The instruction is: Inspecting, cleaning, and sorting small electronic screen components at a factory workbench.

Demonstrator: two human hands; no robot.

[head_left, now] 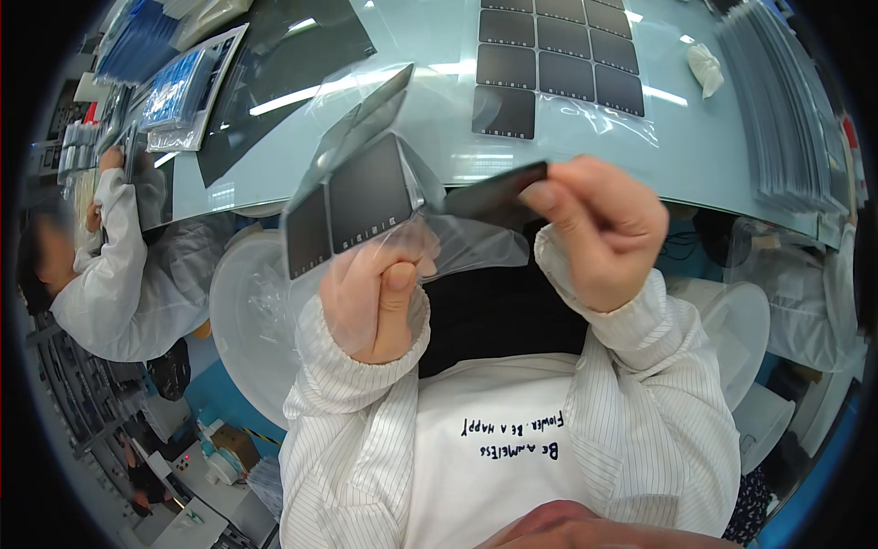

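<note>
My left hand (380, 284) is closed around a clear plastic film (485, 245) that carries dark rectangular panels (368, 192). The film bends and folds above my fist. My right hand (604, 229) pinches the edge of a dark, thin rectangular panel (497, 197) between thumb and fingers, just right of the film. Whether this panel still touches the film at its left end, I cannot tell. Beyond my hands, a grid of similar dark panels (538, 69) lies on the glossy table (430, 119), with clear film showing along its near edge.
A crumpled white wad (704, 70) lies right of the grid. Tall stacks of clear sheets (786, 119) stand at the right. A large dark sheet (274, 82) and blue packets (174, 91) lie at the left. White tubs (247, 320) flank me below the table edge. Another person (119, 274) works at left.
</note>
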